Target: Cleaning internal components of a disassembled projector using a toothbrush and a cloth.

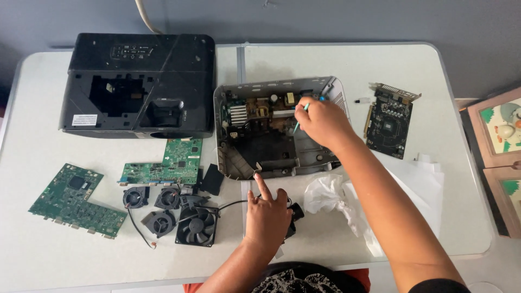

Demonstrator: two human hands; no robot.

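An opened grey projector housing [230, 163] lies in the middle of the white table [380, 65], with circuit boards and a heat sink inside. My right hand [323, 119] reaches into its right side, gripping a thin teal-handled tool [302, 115] that points down into the case. My left hand [267, 214] rests on the table just in front of the housing, index finger stretched up to touch its front edge. A small black part [294, 214] sits under the palm.
A black projector cover [138, 84] stands at back left. Two green circuit boards [76, 199] [165, 165] and several black fans [196, 225] lie at front left. A dark graphics card [388, 122] lies right, crumpled plastic [328, 198] and white paper [418, 184] at front right.
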